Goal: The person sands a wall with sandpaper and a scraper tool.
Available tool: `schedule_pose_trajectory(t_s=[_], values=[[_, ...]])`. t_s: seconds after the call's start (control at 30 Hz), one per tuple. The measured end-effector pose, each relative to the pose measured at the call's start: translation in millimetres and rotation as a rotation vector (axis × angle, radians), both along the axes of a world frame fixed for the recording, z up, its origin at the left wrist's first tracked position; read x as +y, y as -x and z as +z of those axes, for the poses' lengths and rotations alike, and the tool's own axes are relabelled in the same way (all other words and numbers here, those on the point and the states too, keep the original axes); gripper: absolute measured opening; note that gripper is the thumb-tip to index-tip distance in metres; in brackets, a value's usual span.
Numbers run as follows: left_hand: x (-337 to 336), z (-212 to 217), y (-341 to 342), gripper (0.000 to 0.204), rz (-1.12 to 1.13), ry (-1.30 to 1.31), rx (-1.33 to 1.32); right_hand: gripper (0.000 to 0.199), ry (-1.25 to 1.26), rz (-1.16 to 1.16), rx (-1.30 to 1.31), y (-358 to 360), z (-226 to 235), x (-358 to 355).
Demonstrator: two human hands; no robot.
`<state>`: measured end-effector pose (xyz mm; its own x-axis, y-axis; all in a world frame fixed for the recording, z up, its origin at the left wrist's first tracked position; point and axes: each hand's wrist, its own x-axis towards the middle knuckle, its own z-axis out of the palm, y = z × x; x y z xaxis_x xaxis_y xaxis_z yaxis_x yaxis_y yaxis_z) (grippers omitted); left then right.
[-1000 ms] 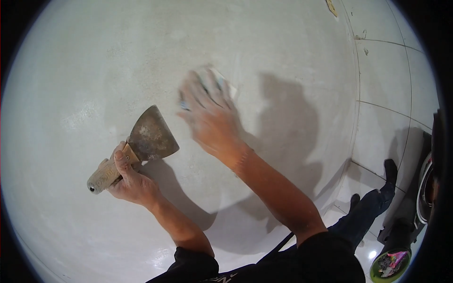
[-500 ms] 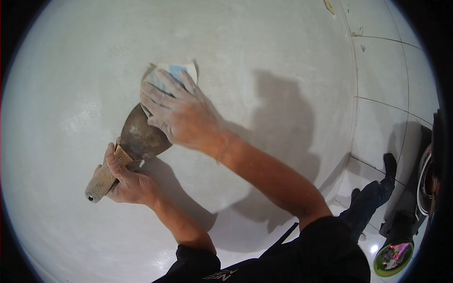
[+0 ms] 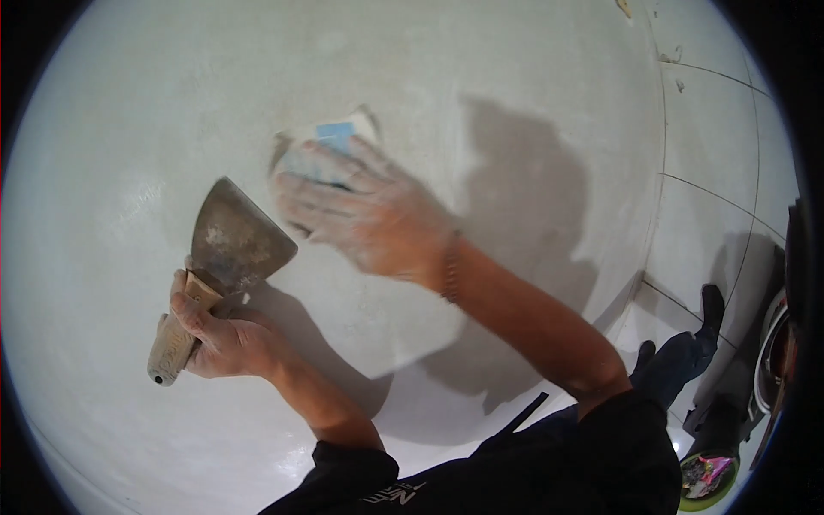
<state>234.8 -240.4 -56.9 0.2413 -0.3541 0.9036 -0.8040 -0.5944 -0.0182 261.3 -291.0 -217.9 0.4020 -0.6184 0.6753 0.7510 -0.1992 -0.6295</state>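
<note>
My left hand (image 3: pixel 225 336) is closed round the worn wooden handle of a putty knife (image 3: pixel 239 238). Its broad, stained metal blade points up and away from me, just off my right hand's fingertips. Flat under the spread fingers of my right hand (image 3: pixel 369 210) lies a sheet of sandpaper (image 3: pixel 335 136), pale-backed with a blue patch and curled corners. That hand, whitened with dust and a little blurred, presses the sheet against a smooth, pale wall (image 3: pixel 412 69). Most of the sheet is hidden beneath my palm and fingers.
White floor tiles (image 3: pixel 708 129) run along the right side, past the wall's edge. At the lower right stands a green tub (image 3: pixel 711 487) with pink and grey stuff inside. Above it, a round pale-rimmed container (image 3: pixel 766 352) shows partly. Shadows of my arms and head fall on the wall.
My right hand has slid to the right with the sandpaper, away from the blade. The putty knife has shifted slightly left and down, and its whole blade now shows.
</note>
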Motion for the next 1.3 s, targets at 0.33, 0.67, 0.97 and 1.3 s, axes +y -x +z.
schedule_pose_trajectory(t_s=[0.33,0.67,0.97,1.3], values=[[8,-12,-3,0.036,0.05,-0.016,-0.08,0.035,-0.014,0.074,0.329,37,-66,37],[-2,-27,-3,0.033,-0.054,-0.004,-0.008,0.057,-0.38,0.164,0.498,11,-138,25],[-2,-41,-5,0.026,-0.002,-0.1,0.128,0.074,-0.121,-0.004,0.482,5,-96,6],[5,-37,-9,0.03,0.011,-0.118,0.057,0.067,-0.307,0.076,0.597,12,-94,5]])
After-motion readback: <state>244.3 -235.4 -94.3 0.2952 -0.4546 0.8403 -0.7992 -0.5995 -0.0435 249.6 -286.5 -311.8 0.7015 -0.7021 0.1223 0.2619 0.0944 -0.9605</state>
